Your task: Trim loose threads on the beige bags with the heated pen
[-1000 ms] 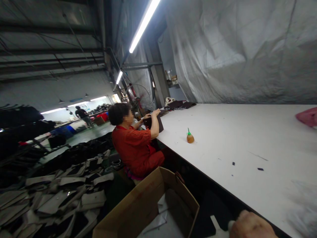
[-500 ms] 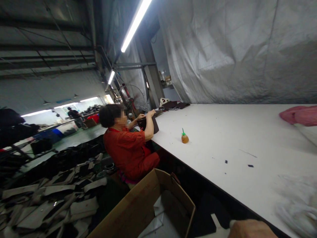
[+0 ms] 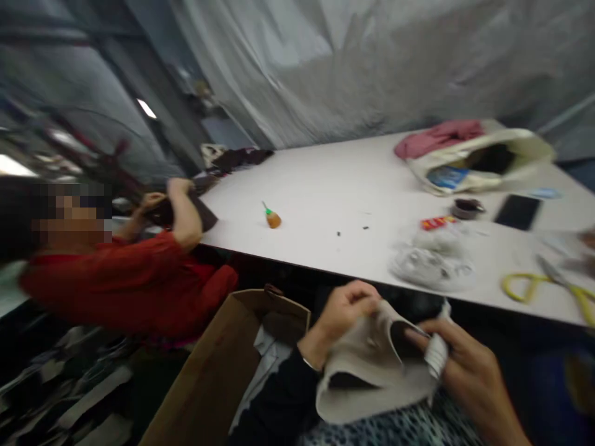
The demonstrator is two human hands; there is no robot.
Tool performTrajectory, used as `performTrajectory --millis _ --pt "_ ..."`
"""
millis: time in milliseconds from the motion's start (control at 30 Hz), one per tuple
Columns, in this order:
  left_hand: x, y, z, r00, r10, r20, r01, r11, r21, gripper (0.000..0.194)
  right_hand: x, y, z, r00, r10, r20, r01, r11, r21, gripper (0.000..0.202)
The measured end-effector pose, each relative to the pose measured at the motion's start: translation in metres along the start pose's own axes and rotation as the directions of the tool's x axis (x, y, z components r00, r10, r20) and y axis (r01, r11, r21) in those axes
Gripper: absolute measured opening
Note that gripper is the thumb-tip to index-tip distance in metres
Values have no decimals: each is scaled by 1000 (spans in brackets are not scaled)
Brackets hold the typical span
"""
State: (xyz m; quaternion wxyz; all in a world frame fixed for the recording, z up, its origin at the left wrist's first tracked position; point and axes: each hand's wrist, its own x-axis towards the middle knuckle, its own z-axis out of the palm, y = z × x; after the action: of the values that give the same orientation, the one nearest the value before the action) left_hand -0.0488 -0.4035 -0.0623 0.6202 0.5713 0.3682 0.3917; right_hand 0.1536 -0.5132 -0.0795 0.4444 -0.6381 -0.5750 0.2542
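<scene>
A beige fabric piece [image 3: 367, 396] with dark inner faces is held folded over my lap, below the table's front edge. My left hand [image 3: 346, 313] pinches its upper left edge between thumb and fingers. On the other side, my right hand [image 3: 469, 356] grips the upper right part, with the thumb lying toward the dark opening. A white ribbed strip [image 3: 437, 354] shows at the right fingers; whether it is worn or held is unclear. To the left of my lap stands an open cardboard box [image 3: 195, 378] with pale pieces inside.
On the white table [image 3: 320, 186] are an orange bottle [image 3: 273, 219], a clear plastic bag [image 3: 430, 263], yellow-handled scissors [image 3: 525, 288], a dark phone [image 3: 518, 212] and a cream bag [image 3: 530, 152]. A co-worker in red [image 3: 121, 285] sits at left, handling a dark piece.
My view has swung right and down, bringing the scissors, phone and cream bag into sight. Both my hands now show on the beige fabric piece; before, only part of one hand showed.
</scene>
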Motion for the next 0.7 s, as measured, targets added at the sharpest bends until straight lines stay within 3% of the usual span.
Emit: performTrajectory --millis 133,233,333,500,700 --pt "12 -24 -22 993 -53 -104 65 991 118 31 -4 -1 -18 972 52 -229 -49 999 20 24" --pt "15 -49 -29 978 -143 -149 151 987 50 31 -7 -6 -31 933 54 -356 -80 995 -58 22" --pt "16 -61 -27 966 -202 -161 206 978 10 35 -13 -8 -38 909 60 -412 -108 990 -94 21" --pt "27 -54 -20 951 -265 -159 278 958 65 39 -12 -2 -39 894 73 -442 -114 991 -66 16" --pt "19 -30 -16 942 -288 -171 331 876 351 41 -10 -5 -36 893 18 -449 -53 996 -65 18"
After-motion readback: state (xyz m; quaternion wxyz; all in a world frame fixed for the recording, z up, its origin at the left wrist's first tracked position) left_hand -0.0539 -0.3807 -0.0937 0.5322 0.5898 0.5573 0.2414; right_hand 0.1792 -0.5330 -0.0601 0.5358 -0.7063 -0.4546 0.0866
